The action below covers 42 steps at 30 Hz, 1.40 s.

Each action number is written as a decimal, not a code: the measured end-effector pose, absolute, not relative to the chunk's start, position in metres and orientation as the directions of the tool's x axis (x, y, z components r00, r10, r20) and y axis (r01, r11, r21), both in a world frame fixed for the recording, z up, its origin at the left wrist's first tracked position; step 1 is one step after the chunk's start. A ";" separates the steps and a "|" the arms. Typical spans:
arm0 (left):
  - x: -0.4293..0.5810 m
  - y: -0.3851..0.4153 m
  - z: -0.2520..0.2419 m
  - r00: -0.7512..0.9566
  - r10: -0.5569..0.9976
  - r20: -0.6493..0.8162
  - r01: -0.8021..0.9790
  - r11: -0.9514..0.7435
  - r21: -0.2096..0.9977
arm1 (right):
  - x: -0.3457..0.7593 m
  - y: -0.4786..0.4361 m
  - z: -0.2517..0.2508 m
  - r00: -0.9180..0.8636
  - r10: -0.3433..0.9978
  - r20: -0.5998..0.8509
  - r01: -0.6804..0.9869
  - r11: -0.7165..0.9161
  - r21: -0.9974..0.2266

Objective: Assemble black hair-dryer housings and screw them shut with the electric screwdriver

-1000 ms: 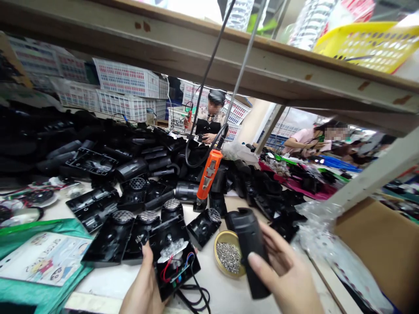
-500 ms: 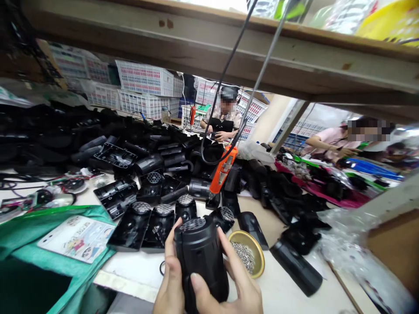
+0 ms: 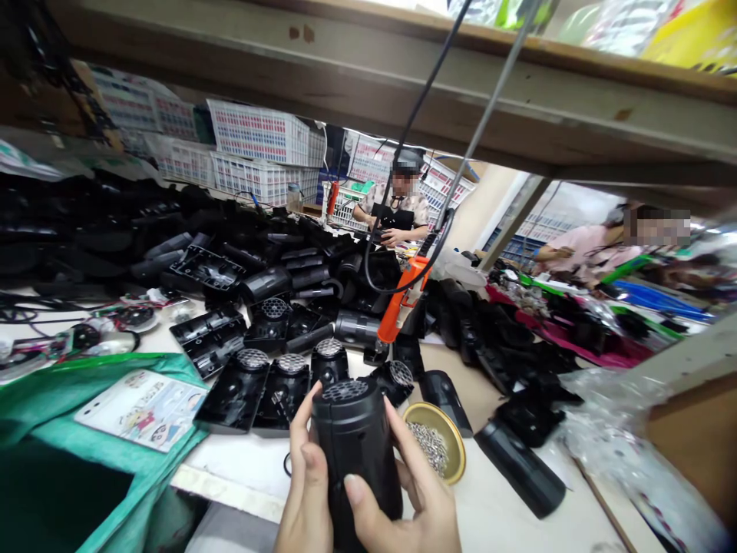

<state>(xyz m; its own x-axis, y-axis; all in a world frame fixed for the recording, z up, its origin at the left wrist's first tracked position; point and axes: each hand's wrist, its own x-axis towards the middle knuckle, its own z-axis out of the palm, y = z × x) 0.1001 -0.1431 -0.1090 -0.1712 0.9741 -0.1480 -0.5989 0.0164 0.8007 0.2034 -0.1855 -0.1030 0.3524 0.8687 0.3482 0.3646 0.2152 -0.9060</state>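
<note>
Between my two hands is a black plastic housing (image 3: 355, 453) with a honeycomb grille on its upper end and a seam down its side. My left hand (image 3: 308, 476) is closed against its left side. On the right side, my right hand (image 3: 403, 491) wraps it, with the thumb across the front. A bowl of small screws (image 3: 431, 442) stands just right of my right hand. Behind the housing lie several open black shell halves (image 3: 233, 392) with grilles. An orange electric screwdriver (image 3: 400, 303) hangs on a cable beyond them.
Black plastic parts (image 3: 115, 223) are heaped at the back left. A green bag (image 3: 143, 468) with a printed card sits at the left edge, near wired components (image 3: 86, 330). One loose black shell (image 3: 521, 468) and clear plastic wrap (image 3: 627, 453) lie right. Two people work beyond, under a shelf beam (image 3: 368, 84).
The view has shifted slightly, so most things sit a little further right. The orange screwdriver has swung and turned a bit. Both hands still hold the black housing.
</note>
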 end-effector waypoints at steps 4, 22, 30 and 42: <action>0.100 -0.152 -0.101 -0.240 0.961 -0.134 -0.532 -0.015 0.846 | 0.199 -0.185 -0.104 0.292 0.843 0.452 0.440 0.301 -0.846; 0.111 -0.165 -0.084 -0.209 0.976 0.062 -0.159 -0.096 0.983 | 0.196 -0.185 -0.094 0.170 0.902 0.397 0.569 0.239 -0.787; 0.088 -0.143 -0.083 0.042 0.999 -0.027 -0.203 0.035 0.979 | 0.184 -0.183 -0.097 0.175 0.850 0.498 0.710 0.242 -0.661; 0.076 -0.119 -0.060 0.186 0.797 -0.575 -0.678 0.528 0.512 | 0.209 -0.180 -0.116 0.318 0.864 0.390 0.452 0.224 -0.863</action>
<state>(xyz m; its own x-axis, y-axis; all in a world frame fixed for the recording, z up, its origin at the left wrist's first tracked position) 0.0758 -0.1194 -0.0602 0.1864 0.7968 -0.5748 -0.6779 0.5278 0.5117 0.2087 -0.1799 -0.1164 0.3179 0.8640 0.3905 0.4523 0.2237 -0.8633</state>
